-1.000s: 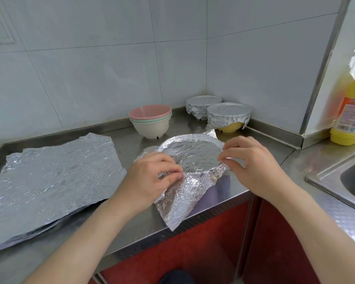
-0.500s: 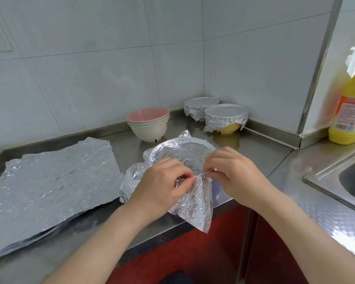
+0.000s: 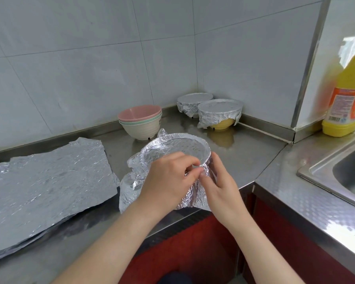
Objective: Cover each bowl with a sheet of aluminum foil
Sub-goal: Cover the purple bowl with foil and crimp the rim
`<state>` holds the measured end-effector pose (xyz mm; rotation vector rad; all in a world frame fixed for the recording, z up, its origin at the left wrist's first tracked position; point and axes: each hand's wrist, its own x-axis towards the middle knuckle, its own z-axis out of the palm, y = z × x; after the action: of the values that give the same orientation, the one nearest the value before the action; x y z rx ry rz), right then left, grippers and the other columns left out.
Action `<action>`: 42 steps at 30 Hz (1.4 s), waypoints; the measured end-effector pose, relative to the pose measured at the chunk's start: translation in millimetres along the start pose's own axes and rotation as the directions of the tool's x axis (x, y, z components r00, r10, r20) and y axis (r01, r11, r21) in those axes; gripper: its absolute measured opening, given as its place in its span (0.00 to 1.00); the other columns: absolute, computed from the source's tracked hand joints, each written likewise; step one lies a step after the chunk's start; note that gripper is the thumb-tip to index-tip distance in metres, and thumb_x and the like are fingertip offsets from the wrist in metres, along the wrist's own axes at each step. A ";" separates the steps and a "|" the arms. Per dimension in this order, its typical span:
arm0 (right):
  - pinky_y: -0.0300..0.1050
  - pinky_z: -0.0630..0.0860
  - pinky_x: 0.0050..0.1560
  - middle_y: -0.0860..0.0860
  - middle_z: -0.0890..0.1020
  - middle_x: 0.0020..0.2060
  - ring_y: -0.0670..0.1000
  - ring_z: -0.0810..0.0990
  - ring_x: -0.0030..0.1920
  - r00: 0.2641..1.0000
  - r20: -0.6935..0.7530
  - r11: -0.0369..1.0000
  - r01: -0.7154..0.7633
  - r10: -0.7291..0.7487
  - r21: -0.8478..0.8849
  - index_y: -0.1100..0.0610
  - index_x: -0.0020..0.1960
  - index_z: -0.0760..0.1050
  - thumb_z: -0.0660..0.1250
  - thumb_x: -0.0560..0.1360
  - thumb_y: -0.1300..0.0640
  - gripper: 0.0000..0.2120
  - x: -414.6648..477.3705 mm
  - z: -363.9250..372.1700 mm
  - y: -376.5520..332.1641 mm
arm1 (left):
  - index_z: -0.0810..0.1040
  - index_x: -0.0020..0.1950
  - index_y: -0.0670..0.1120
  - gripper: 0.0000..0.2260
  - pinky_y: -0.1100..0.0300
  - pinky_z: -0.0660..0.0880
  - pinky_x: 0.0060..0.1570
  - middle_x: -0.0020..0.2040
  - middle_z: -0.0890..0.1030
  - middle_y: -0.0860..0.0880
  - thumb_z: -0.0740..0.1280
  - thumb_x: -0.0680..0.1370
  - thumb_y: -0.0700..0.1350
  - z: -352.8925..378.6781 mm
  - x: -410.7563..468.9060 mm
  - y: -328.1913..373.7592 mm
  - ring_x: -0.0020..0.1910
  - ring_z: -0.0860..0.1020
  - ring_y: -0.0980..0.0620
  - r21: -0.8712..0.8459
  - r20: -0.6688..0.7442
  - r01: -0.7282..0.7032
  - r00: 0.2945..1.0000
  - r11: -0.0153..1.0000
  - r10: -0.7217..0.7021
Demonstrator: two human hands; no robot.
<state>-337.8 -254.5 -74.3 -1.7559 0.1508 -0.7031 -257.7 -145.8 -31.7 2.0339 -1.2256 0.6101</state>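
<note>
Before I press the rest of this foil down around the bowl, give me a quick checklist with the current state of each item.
1. Foil spans the bowl's top: ok.
2. Near edge pinched by left hand and right hand: ok.
3. Left side crimped: not ok, the foil flares loose there.
4. Far rim tucked: not ok, a corner sticks up.
5. Bowl well back from the counter edge: not ok, it sits near the front.
6. Spare foil sheets and uncovered stacked bowls ready: ok.
</note>
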 end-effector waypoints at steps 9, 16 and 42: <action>0.18 0.64 0.43 0.29 0.72 0.43 0.20 0.70 0.42 0.976 -0.175 0.992 -0.126 0.126 0.008 0.50 0.74 0.61 0.54 0.82 0.63 0.21 1.1 21.8 -7.9 | 0.85 0.43 0.48 0.06 0.58 0.73 0.39 0.36 0.81 0.53 0.70 0.72 0.48 2.2 4.2 0.5 0.35 0.77 0.55 -0.017 0.011 0.016 1.000 1.000 -0.016; 0.23 0.68 0.40 0.39 0.73 0.35 0.34 0.75 0.41 0.938 -0.299 0.983 -0.153 0.176 0.101 0.61 0.66 0.68 0.54 0.83 0.60 0.14 0.6 39.4 -8.9 | 0.85 0.46 0.47 0.07 0.62 0.73 0.42 0.39 0.82 0.52 0.68 0.73 0.42 -2.6 4.6 2.5 0.39 0.78 0.56 -0.044 0.062 -0.004 0.998 0.999 0.006; 0.52 0.77 0.58 0.46 0.85 0.50 0.46 0.81 0.53 0.876 -0.360 0.923 -0.205 0.321 0.324 0.49 0.57 0.81 0.58 0.78 0.52 0.14 7.5 55.0 -6.0 | 0.84 0.44 0.46 0.15 0.59 0.72 0.38 0.37 0.78 0.50 0.61 0.75 0.53 -10.5 1.3 -5.7 0.37 0.76 0.50 0.107 0.112 -0.061 0.992 0.992 0.049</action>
<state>-304.2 -210.0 -73.7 -1.2694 0.5459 -0.8360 -252.5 -136.8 -25.6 2.1556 -1.3422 0.6111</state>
